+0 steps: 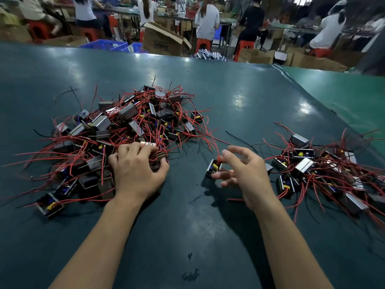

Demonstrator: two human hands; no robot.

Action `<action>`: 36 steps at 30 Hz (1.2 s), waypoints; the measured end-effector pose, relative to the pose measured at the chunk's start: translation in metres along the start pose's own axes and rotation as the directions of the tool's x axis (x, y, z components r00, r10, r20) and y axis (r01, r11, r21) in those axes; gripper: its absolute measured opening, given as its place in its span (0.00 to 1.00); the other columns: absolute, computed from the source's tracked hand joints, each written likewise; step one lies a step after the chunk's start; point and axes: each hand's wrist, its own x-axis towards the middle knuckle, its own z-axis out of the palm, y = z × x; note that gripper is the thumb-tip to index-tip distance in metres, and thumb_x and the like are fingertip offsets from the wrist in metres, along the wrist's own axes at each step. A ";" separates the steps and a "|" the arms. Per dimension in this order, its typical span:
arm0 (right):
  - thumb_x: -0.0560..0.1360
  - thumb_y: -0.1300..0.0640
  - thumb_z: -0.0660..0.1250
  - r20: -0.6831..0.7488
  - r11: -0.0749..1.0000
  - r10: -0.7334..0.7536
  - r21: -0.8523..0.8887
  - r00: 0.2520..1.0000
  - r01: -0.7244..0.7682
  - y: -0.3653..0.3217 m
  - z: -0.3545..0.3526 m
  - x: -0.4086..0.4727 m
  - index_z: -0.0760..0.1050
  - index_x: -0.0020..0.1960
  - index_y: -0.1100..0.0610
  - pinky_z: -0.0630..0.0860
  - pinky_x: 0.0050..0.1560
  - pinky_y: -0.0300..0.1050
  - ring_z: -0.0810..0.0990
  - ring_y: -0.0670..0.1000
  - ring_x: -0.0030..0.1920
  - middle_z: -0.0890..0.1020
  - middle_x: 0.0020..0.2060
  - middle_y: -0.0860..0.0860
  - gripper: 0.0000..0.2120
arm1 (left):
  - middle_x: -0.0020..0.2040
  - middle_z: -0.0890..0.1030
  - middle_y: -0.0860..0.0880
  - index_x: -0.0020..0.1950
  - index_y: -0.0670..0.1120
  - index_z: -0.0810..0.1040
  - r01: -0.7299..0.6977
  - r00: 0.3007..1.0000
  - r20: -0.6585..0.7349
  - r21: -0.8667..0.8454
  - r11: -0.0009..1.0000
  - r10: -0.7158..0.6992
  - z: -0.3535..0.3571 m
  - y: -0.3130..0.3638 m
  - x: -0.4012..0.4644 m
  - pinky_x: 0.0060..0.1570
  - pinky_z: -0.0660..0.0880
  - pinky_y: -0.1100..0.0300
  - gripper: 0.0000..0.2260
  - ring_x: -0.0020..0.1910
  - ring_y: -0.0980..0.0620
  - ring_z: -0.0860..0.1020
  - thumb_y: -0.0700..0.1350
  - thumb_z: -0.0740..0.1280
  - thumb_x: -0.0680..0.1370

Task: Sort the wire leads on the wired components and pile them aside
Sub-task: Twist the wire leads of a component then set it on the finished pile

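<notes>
A big heap of small metal-cased components with red wire leads (129, 130) lies on the left of the dark green table (187, 236). A smaller heap of the same parts (316, 174) lies on the right. My left hand (137, 172) rests on the near edge of the big heap, fingers curled round a component there. My right hand (243, 174) is in the middle, thumb and fingers pinching the red leads of a single component (213, 168) that sits just left of it; the other fingers are spread.
A few loose black wires (239, 138) lie between the heaps. A lighter green mat (343, 97) covers the far right of the table. Beyond the far edge sit people on red stools, cardboard boxes (164, 40) and blue crates (104, 45).
</notes>
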 end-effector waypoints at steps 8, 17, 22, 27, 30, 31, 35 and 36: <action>0.72 0.67 0.72 0.316 0.712 -0.099 -0.640 0.944 0.289 0.005 -0.016 0.002 0.79 0.62 0.51 0.78 0.46 0.42 0.80 0.49 0.41 0.77 0.58 0.48 0.21 | 0.51 0.80 0.43 0.53 0.44 0.79 0.016 0.999 -0.048 -0.024 1.000 -0.017 0.000 0.002 -0.004 0.49 0.67 0.47 0.09 0.49 0.38 0.75 0.47 0.70 0.76; 0.73 0.52 0.73 0.401 0.401 -0.289 -0.774 0.869 0.490 0.015 -0.007 0.000 0.83 0.54 0.46 0.73 0.45 0.44 0.76 0.46 0.43 0.76 0.47 0.42 0.09 | 0.61 0.72 0.39 0.62 0.45 0.77 0.109 0.938 -0.297 -0.234 0.966 -0.178 -0.009 -0.001 -0.002 0.59 0.68 0.48 0.18 0.58 0.41 0.71 0.49 0.73 0.74; 0.68 0.42 0.75 0.325 0.294 -0.415 -0.836 0.850 0.463 0.016 -0.009 0.002 0.83 0.41 0.47 0.66 0.37 0.40 0.72 0.45 0.43 0.70 0.44 0.43 0.09 | 0.45 0.80 0.47 0.47 0.47 0.80 -0.187 0.895 -0.424 -0.068 0.980 0.142 -0.016 0.000 -0.002 0.48 0.66 0.49 0.08 0.49 0.43 0.72 0.50 0.71 0.75; 0.68 0.50 0.78 0.492 0.245 -0.452 -0.734 0.744 0.634 0.014 -0.004 0.001 0.83 0.52 0.54 0.73 0.58 0.54 0.73 0.54 0.57 0.79 0.54 0.48 0.15 | 0.50 0.80 0.50 0.50 0.49 0.82 -0.142 0.989 -0.039 0.053 0.988 0.144 -0.012 0.001 -0.010 0.51 0.64 0.50 0.14 0.53 0.44 0.72 0.53 0.66 0.69; 0.74 0.54 0.72 0.531 0.284 -0.328 -0.733 0.781 0.618 0.017 0.001 -0.001 0.81 0.59 0.52 0.71 0.58 0.55 0.75 0.55 0.57 0.81 0.55 0.49 0.14 | 0.49 0.81 0.50 0.49 0.50 0.84 -0.125 0.992 0.011 0.077 0.989 0.124 -0.012 0.000 -0.010 0.54 0.62 0.48 0.15 0.56 0.45 0.69 0.55 0.66 0.70; 0.75 0.53 0.71 0.495 0.271 -0.333 -0.765 0.802 0.584 0.018 0.002 -0.001 0.82 0.58 0.51 0.71 0.57 0.54 0.76 0.55 0.56 0.82 0.53 0.48 0.12 | 0.50 0.81 0.50 0.48 0.49 0.85 -0.132 0.990 -0.035 0.048 0.990 0.134 -0.013 0.000 -0.009 0.54 0.62 0.47 0.14 0.57 0.44 0.69 0.55 0.68 0.70; 0.75 0.48 0.70 0.272 0.249 -0.430 -0.881 0.861 0.403 0.015 -0.006 0.003 0.82 0.52 0.48 0.70 0.52 0.50 0.80 0.53 0.52 0.83 0.48 0.46 0.08 | 0.60 0.78 0.44 0.48 0.47 0.85 -0.310 0.878 -0.395 -0.039 0.950 0.270 -0.020 0.008 -0.011 0.56 0.63 0.45 0.11 0.59 0.39 0.69 0.53 0.73 0.74; 0.74 0.48 0.70 0.241 0.277 -0.425 -0.883 0.873 0.379 0.014 -0.008 0.004 0.82 0.51 0.49 0.72 0.52 0.50 0.79 0.53 0.52 0.82 0.48 0.47 0.08 | 0.60 0.77 0.44 0.48 0.46 0.85 -0.370 0.837 -0.448 -0.041 0.928 0.314 -0.021 0.014 -0.012 0.56 0.63 0.46 0.11 0.58 0.38 0.70 0.53 0.73 0.74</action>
